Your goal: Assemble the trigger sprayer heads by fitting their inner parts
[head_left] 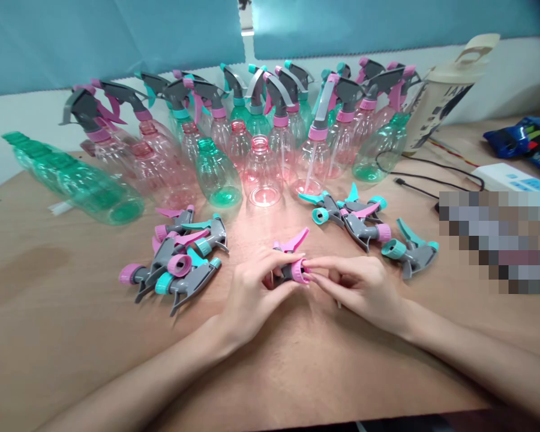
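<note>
In the head view my left hand (252,288) is closed around a grey trigger sprayer head (287,271) with a pink trigger and pink screw collar. The collar's mouth faces right. My right hand (364,291) pinches at that mouth, thumb and fingertips together. A thin pale tube end (339,304) pokes out below the right hand; the fingers cover the rest of it. Loose sprayer heads (173,264) in pink and teal lie to the left of my hands. More loose sprayer heads (364,222) lie to the right.
Behind my hands stand open pink bottles (261,174) and a green bottle (218,180), with rows of bottles fitted with sprayers (279,114) beyond. Green bottles (85,183) lie at left. A cream tumbler (436,102), black cable (425,180), white box (513,177) and blue packet (519,141) are at right.
</note>
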Demonstrator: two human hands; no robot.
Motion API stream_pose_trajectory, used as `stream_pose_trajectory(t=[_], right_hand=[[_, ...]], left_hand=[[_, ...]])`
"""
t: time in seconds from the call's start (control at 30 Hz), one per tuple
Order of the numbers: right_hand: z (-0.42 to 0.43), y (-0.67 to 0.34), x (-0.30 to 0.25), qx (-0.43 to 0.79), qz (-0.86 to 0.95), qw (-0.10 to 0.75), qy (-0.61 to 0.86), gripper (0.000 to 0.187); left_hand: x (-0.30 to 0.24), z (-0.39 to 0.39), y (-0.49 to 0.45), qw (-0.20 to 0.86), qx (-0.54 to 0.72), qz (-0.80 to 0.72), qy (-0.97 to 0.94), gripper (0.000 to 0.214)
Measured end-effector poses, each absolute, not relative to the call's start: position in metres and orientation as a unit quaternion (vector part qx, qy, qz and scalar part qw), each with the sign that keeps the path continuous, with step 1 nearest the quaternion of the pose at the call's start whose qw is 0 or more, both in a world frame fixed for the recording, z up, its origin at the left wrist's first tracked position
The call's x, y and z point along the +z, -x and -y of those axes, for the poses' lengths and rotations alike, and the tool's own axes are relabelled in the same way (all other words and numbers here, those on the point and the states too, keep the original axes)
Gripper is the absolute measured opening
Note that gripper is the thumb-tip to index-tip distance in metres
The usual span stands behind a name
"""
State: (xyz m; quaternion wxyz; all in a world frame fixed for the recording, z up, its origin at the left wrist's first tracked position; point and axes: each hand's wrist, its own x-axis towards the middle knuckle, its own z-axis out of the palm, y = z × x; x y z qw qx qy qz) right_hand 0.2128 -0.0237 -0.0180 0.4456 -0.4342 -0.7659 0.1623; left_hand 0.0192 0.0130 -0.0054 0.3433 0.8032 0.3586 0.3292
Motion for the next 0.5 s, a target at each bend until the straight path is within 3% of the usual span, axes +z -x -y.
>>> stream_pose_trajectory(t=[0.23, 0.5], right_hand=[[0.0223, -0.2153, -0.0189, 0.135, 0.795, 0.452, 0.382, 0.017], [0.0223, -0.2134, -0.0253, 0.169, 0.794, 0.424, 0.403, 0.013]], left_hand=[[-0.0057, -0.0159, -0.0190, 0.381, 0.316, -0.337, -0.801, 0.027], [-0.0063, -0.0175, -0.0210, 0.346, 0.252, -0.312, -0.848, 0.024]])
